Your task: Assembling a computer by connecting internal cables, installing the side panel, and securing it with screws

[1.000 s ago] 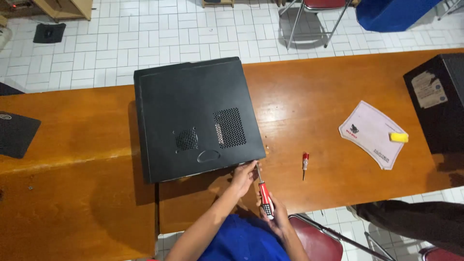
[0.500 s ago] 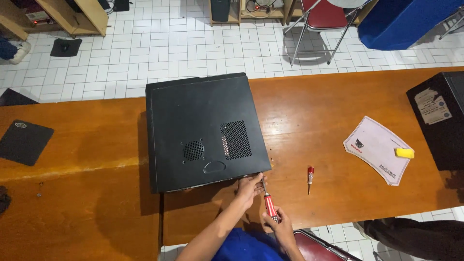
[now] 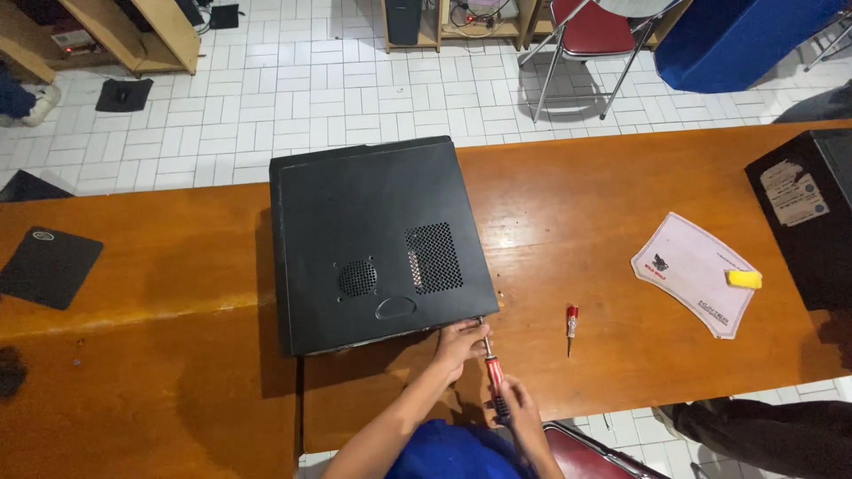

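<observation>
A black computer case [image 3: 377,239] lies on its side on the wooden table [image 3: 577,195], vented panel up. My left hand [image 3: 459,341] rests against the case's near right corner, fingers by the screwdriver's shaft. My right hand [image 3: 517,408] grips the handle of a red and black screwdriver [image 3: 493,372], whose tip points at that corner of the case.
A small red screwdriver [image 3: 571,325] lies on the table right of my hands. Further right lie a white mat [image 3: 692,270] with a yellow block [image 3: 744,278] on it and a second black case [image 3: 812,217]. A black pad [image 3: 49,266] lies at the left. A red folding chair [image 3: 590,40] stands on the tiled floor.
The view has tilted so the case and table sit lower in the picture. My hands stay at the case's near right corner with the screwdriver.
</observation>
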